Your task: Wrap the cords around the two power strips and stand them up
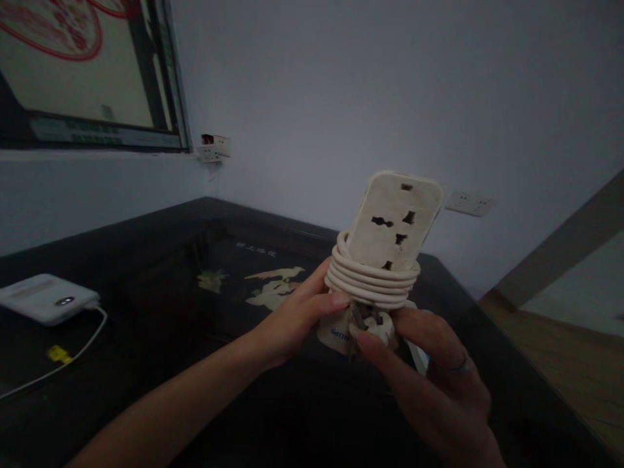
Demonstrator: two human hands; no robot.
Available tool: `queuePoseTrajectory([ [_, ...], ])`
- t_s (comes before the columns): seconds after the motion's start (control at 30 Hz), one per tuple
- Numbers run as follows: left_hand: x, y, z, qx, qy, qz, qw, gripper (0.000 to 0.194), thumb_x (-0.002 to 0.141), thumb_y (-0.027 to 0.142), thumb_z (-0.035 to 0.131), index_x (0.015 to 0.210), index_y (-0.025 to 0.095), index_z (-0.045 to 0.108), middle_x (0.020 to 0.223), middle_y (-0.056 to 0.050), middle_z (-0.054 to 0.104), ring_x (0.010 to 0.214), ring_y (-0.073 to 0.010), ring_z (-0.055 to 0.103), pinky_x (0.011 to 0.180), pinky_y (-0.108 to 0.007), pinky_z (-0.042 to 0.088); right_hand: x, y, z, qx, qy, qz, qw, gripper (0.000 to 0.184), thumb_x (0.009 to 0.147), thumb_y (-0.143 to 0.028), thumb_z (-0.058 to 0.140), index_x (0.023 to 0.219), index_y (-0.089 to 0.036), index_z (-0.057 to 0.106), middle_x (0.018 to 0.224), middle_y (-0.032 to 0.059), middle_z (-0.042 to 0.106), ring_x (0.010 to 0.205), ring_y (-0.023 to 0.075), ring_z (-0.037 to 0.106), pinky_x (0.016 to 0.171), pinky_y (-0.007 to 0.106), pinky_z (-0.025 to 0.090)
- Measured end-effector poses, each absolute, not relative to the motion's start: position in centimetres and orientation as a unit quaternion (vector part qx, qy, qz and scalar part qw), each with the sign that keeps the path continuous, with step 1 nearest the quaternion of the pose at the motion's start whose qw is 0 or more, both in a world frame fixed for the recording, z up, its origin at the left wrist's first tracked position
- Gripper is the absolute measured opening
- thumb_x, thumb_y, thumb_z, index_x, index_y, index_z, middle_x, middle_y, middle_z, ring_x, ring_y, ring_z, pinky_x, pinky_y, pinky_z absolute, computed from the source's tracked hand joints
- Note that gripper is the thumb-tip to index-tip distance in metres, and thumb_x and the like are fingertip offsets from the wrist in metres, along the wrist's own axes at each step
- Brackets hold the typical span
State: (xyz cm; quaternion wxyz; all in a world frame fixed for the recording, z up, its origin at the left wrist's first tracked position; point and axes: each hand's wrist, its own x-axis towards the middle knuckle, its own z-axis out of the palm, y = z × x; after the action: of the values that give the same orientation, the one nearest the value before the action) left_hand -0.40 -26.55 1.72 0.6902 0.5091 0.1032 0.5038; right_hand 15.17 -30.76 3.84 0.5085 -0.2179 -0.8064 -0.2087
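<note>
A white power strip is held up over the dark table, tilted with its sockets facing me. Its white cord is wound in several turns around the strip's lower part. My left hand grips the strip from the left, thumb below the coils. At the lower end, my right hand pinches the plug between thumb and fingers, its metal prongs pointing up toward the coils. A ring is on one right-hand finger. Part of the strip's lower end is hidden behind the plug and fingers.
A black glossy table with a printed bird picture lies beneath. To the left rests a white power bank with a white cable and yellow tag. Wall sockets are behind the table; a window is upper left.
</note>
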Motion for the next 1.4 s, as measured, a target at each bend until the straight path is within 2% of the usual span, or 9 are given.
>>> queuePoseTrajectory([
  [0.17, -0.3, -26.4, 2.0, 0.484, 0.118, 0.484, 0.720, 0.062, 0.075, 0.035, 0.068, 0.132, 0.020, 0.048, 0.135, -0.009, 0.056, 0.126, -0.0304, 0.047, 0.104, -0.040, 0.034, 15.5, -30.2, 3.7, -0.215, -0.813, -0.208, 0.499, 0.010, 0.084, -0.009, 0.061, 0.083, -0.018, 0.064, 0.081, 0.0019, 0.061, 0.075, 0.0101, 0.063, 0.065, 0.020, 0.057],
  [0.33, 0.1, -26.6, 2.3, 0.465, 0.131, 0.485, 0.729, 0.061, 0.074, 0.033, 0.066, 0.131, 0.022, 0.048, 0.136, -0.007, 0.055, 0.126, -0.0281, 0.047, 0.106, -0.037, 0.032, 16.2, -30.0, 3.8, -0.214, -0.824, -0.247, 0.463, 0.012, 0.085, -0.009, 0.060, 0.087, -0.019, 0.066, 0.081, 0.0022, 0.061, 0.075, 0.0118, 0.062, 0.063, 0.023, 0.056],
  [0.53, 0.4, -26.4, 1.8, 0.425, 0.120, 0.459, 0.771, 0.059, 0.073, 0.032, 0.064, 0.129, 0.020, 0.049, 0.128, -0.007, 0.060, 0.118, -0.0267, 0.053, 0.099, -0.035, 0.037, 16.5, -30.1, 3.9, -0.241, -0.834, -0.219, 0.445, 0.014, 0.086, -0.011, 0.059, 0.088, -0.019, 0.070, 0.076, 0.0010, 0.057, 0.069, 0.0105, 0.058, 0.059, 0.021, 0.050],
  [0.73, 0.7, -26.6, 1.7, 0.359, 0.157, 0.422, 0.818, 0.058, 0.067, 0.040, 0.070, 0.117, 0.016, 0.056, 0.111, -0.009, 0.067, 0.104, -0.0253, 0.059, 0.086, -0.031, 0.042, 17.4, -30.0, 3.0, -0.246, -0.854, -0.191, 0.416, 0.035, 0.083, -0.006, 0.058, 0.116, -0.016, 0.064, 0.092, 0.0051, 0.052, 0.077, 0.0121, 0.052, 0.063, 0.025, 0.046],
  [0.87, 0.8, -26.8, 1.6, 0.344, 0.154, 0.430, 0.820, 0.057, 0.066, 0.041, 0.072, 0.115, 0.017, 0.057, 0.106, -0.007, 0.069, 0.098, -0.0227, 0.061, 0.081, -0.029, 0.043, 17.4, -30.0, 2.8, -0.240, -0.853, -0.192, 0.421, 0.033, 0.084, -0.005, 0.055, 0.114, -0.015, 0.064, 0.095, 0.0057, 0.050, 0.081, 0.0124, 0.052, 0.066, 0.025, 0.047],
  [1.0, 1.1, -26.7, 1.4, 0.340, 0.156, 0.405, 0.834, 0.053, 0.067, 0.047, 0.068, 0.108, 0.013, 0.063, 0.097, -0.008, 0.071, 0.094, -0.0228, 0.063, 0.078, -0.028, 0.043, 17.0, -30.1, 3.2, -0.253, -0.837, -0.219, 0.433, 0.032, 0.085, -0.005, 0.054, 0.111, -0.018, 0.066, 0.093, 0.0051, 0.051, 0.080, 0.0126, 0.053, 0.066, 0.025, 0.048],
  [1.2, 1.3, -26.8, 1.5, 0.333, 0.137, 0.379, 0.852, 0.055, 0.068, 0.050, 0.064, 0.108, 0.012, 0.065, 0.093, -0.008, 0.072, 0.091, -0.0224, 0.063, 0.079, -0.029, 0.043, 16.0, -30.6, 4.2, -0.275, -0.804, -0.236, 0.472, 0.016, 0.090, -0.014, 0.054, 0.089, -0.019, 0.068, 0.082, 0.0026, 0.050, 0.070, 0.0103, 0.052, 0.055, 0.020, 0.047],
  [1.3, 1.4, -26.9, 1.6, 0.326, 0.135, 0.379, 0.856, 0.054, 0.069, 0.049, 0.064, 0.108, 0.011, 0.065, 0.094, -0.009, 0.072, 0.091, -0.0223, 0.063, 0.080, -0.029, 0.043, 16.0, -30.8, 4.1, -0.283, -0.808, -0.250, 0.452, 0.019, 0.088, -0.009, 0.054, 0.096, -0.018, 0.068, 0.088, 0.0035, 0.049, 0.074, 0.0105, 0.051, 0.059, 0.020, 0.047],
  [1.4, 1.5, -27.0, 1.6, 0.325, 0.126, 0.391, 0.852, 0.054, 0.070, 0.048, 0.065, 0.108, 0.011, 0.064, 0.096, -0.009, 0.071, 0.093, -0.0229, 0.063, 0.081, -0.030, 0.043, 16.2, -31.1, 3.8, -0.296, -0.819, -0.248, 0.424, 0.030, 0.085, -0.004, 0.054, 0.109, -0.019, 0.066, 0.094, 0.0045, 0.049, 0.078, 0.0116, 0.051, 0.063, 0.022, 0.047],
])
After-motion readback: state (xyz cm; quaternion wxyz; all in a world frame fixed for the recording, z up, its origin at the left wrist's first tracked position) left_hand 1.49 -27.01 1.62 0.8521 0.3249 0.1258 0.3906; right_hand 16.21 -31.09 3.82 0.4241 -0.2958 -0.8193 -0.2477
